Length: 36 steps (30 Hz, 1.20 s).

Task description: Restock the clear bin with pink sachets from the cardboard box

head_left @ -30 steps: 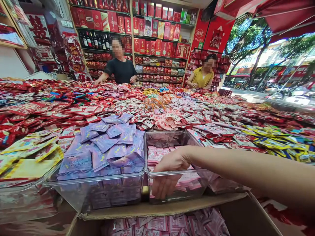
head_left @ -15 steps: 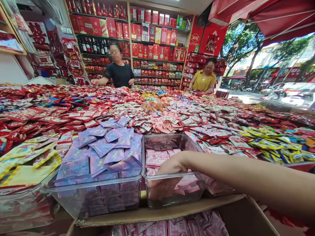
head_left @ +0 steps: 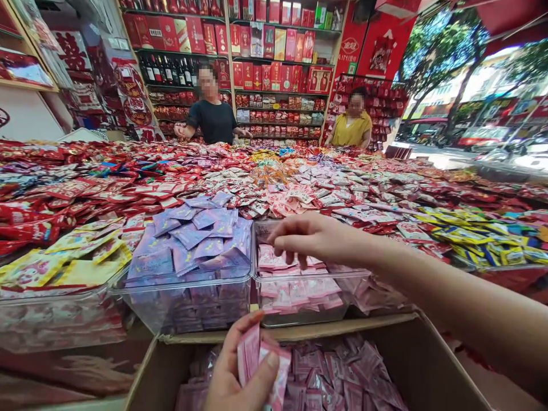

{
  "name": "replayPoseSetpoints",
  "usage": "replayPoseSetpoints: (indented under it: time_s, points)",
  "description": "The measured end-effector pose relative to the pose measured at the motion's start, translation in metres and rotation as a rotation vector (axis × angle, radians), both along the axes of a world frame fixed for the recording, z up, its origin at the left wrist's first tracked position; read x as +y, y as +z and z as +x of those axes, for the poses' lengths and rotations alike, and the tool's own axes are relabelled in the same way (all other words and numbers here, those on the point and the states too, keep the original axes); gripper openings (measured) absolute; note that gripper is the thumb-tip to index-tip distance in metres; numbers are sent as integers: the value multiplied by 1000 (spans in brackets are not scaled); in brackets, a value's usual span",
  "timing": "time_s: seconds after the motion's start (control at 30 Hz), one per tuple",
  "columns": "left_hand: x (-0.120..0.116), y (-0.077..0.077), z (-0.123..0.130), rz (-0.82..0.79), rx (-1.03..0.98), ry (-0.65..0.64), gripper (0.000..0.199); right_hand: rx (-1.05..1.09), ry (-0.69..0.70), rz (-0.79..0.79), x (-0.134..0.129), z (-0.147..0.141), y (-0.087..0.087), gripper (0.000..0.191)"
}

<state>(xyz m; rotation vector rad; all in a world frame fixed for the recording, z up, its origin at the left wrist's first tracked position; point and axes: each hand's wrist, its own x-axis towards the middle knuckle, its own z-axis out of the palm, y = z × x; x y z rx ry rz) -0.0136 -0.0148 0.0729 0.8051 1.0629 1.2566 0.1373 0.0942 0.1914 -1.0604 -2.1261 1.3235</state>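
My left hand (head_left: 229,377) is closed around a few pink candy packets (head_left: 249,353), above an open cardboard box (head_left: 334,328). Inside that box lie many more pink packets (head_left: 342,377). My right hand (head_left: 306,235) hangs over a clear plastic bin (head_left: 295,318), its fingers loosely bent downward and apart, with nothing visible in them. Rows of pink packets (head_left: 299,292) lie in this bin, below the fingers. A second clear bin (head_left: 188,317) beside it on the left is heaped with purple packets (head_left: 192,240).
Yellow packets (head_left: 85,262) fill a bin at the left. Red and white packets (head_left: 205,188) spread over the wide display behind, with yellow-blue ones (head_left: 488,240) at the right. Two people, one in a black shirt (head_left: 213,123), one in a yellow top (head_left: 351,130), stand beyond it.
My right hand has risen out of the pink packets' bin. My left hand has come into view from below, holding pink packets. More pink packets show in the bin, and the view has shifted slightly.
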Motion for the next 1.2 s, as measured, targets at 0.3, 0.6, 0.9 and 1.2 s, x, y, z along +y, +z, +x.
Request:
replayPoseSetpoints:
  time_s: [0.3, 0.6, 0.9, 1.2]
  points:
    - [1, 3, 14, -57, -118, -1, 44, 80, -127, -265, -84, 7, -91, 29]
    - [-8, -8, 18, 50, 66, -158, 30, 92, -175, -134, -86, 27, -95, 25]
    - [-18, -43, 23, -64, 79, -384, 51, -42, -426, 553, -49, 56, 4, 21]
    - [-19, -38, 19, -96, 172, -454, 55, -364, 90, -264, 49, 3, -37, 19]
